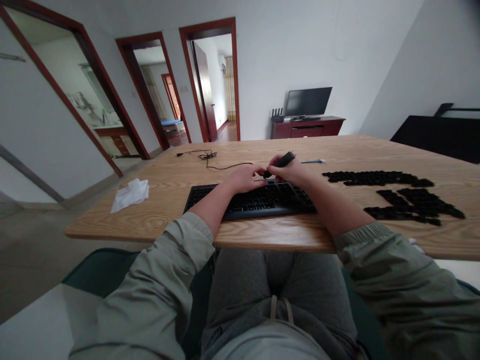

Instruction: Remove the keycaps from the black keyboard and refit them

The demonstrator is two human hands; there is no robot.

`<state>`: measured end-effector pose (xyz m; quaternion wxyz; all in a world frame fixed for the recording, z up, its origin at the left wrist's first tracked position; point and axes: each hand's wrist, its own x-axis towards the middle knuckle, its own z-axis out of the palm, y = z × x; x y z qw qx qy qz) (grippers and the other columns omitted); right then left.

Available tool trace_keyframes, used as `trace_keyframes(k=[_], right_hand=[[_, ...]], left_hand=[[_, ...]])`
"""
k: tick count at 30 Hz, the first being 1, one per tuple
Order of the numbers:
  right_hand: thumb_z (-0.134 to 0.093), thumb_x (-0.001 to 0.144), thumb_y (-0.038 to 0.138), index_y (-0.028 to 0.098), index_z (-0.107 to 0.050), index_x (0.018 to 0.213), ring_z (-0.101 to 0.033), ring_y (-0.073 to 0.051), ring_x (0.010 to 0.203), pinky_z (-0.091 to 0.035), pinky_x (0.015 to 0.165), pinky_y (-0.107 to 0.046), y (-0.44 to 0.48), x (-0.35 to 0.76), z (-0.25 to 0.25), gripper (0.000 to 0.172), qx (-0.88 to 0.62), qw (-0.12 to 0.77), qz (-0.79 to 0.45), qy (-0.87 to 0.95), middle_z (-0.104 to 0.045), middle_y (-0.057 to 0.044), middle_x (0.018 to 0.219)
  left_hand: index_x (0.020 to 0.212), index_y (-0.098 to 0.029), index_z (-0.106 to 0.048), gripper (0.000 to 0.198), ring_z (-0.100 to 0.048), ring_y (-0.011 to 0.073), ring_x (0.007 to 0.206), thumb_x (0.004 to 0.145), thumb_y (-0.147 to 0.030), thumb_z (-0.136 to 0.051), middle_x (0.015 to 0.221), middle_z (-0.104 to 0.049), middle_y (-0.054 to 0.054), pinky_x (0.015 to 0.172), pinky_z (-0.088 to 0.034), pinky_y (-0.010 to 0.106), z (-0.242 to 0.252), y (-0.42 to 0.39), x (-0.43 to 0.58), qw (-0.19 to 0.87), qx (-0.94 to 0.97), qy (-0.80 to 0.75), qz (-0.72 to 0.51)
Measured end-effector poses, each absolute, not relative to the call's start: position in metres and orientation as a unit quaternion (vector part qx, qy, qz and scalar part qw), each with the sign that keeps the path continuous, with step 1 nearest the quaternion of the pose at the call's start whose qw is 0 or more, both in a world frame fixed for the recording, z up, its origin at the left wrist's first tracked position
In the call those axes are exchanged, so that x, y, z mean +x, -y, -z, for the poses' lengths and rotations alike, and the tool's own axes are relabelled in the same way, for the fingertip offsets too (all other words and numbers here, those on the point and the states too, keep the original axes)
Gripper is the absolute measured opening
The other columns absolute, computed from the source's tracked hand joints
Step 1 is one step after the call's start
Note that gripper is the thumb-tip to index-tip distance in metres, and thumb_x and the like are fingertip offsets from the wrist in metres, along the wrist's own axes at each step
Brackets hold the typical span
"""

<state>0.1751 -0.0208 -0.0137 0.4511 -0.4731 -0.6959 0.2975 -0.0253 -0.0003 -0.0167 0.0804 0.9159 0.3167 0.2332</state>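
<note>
A black keyboard (258, 207) lies near the table's front edge, in front of me. Many of its keycaps appear to be off. My left hand (245, 179) rests on its back edge, thumb and fingers apart, close to the tip of a thick black cylindrical tool (285, 159). The tool is gripped in my right hand (290, 171), tilted with its lower end down at the keyboard's back edge. Its exact kind cannot be made out. The keyboard's cable (225, 168) runs off behind to the left.
Loose black keycaps (375, 178) lie in groups on the table (180, 220) to the right. A blue-and-white brush-like stick (313, 161) lies behind my right hand. Crumpled white tissue (131, 194) is at the left. A monitor (308, 102) stands on a red cabinet (307, 129) beyond.
</note>
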Motion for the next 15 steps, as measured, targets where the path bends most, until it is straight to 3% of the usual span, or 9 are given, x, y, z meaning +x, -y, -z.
trace_keyframes(k=[5, 12, 15], right_hand=[[-0.071, 0.073, 0.035, 0.018, -0.058, 0.078, -0.048, -0.011, 0.051, -0.038, 0.050, -0.024, 0.0067, 0.1724, 0.0170, 0.022, -0.461, 0.469, -0.261, 0.707, -0.055, 0.002, 0.060], [-0.061, 0.082, 0.047, 0.014, -0.066, 0.081, -0.053, -0.014, 0.063, -0.041, 0.059, -0.028, 0.0112, 0.1689, 0.0185, 0.034, -0.467, 0.455, -0.214, 0.727, -0.063, -0.004, 0.070], [-0.061, 0.083, 0.042, 0.012, -0.070, 0.087, -0.057, -0.015, 0.065, -0.042, 0.061, -0.028, 0.0120, 0.1710, 0.0225, 0.032, -0.497, 0.425, -0.203, 0.729, -0.068, -0.007, 0.076]], left_hand=[[0.109, -0.015, -0.067, 0.029, -0.065, 0.0167, 0.083, 0.089, -0.034, -0.059, 0.097, -0.073, 0.007, 0.079, -0.051, 0.030, 0.0177, -0.0046, -0.0186, 0.136, 0.900, -0.318, -0.266], [0.111, -0.012, -0.065, 0.027, -0.065, 0.0169, 0.081, 0.087, -0.024, -0.057, 0.094, -0.072, 0.008, 0.077, -0.049, 0.030, 0.0192, -0.0069, -0.0235, 0.146, 0.879, -0.342, -0.298], [0.108, -0.011, -0.065, 0.025, -0.065, 0.0169, 0.083, 0.087, -0.022, -0.057, 0.096, -0.073, 0.008, 0.078, -0.050, 0.030, 0.0217, -0.0105, -0.0260, 0.171, 0.873, -0.338, -0.307]])
